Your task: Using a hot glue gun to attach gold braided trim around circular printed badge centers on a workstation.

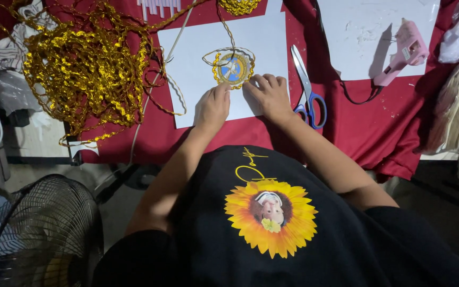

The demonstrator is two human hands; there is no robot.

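The fingers (pixel 224 89) of the left hand (pixel 212 108) are curled narrowly and pressed down at the near-left edge of a round medallion (pixel 233 69); nothing is gripped between them. The fingers (pixel 265 81) of the right hand (pixel 272 96) are likewise bent close together, their tips set against the medallion's near-right edge.

The medallion is a small disc with a blue and white centre, ringed by gold trim, with a loop of thin gold cord (pixel 228 52) lying over its far side. It rests on a white sheet of paper (pixel 195 48), near the middle of the scene, on a counter covered by a dark red cloth (pixel 378 133).

Just right of the right hand, blue-handled scissors (pixel 308 87) are laid partly on the sheet. Farther right, a pink glue gun (pixel 405 50) is propped on a second white sheet (pixel 357 32). To the far left, a large tangled heap of gold trim (pixel 81 69) is spread over the cloth. A black fan grille (pixel 33 228) is seen at the near left, below the counter.
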